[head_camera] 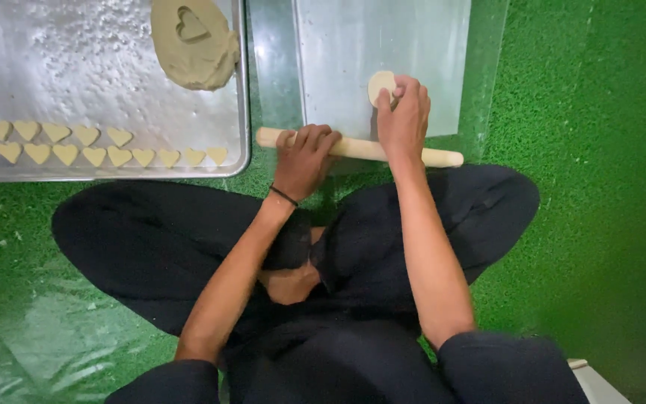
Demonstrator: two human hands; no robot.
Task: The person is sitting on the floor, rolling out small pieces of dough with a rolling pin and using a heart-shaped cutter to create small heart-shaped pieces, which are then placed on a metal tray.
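Two hands: left hand gripping rolling pin, right hand pinching dough disc.

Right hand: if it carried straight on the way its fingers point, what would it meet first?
The right hand already touches the small dough disc at its fingertips; beyond that lies only bare metal sheet, as far as the view shows.

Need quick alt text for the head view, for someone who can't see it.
A seated person's left hand grips a wooden rolling pin while the right hand presses a small dough disc on a metal sheet. Left, a tray holds heart-shaped cutouts and a dough slab.
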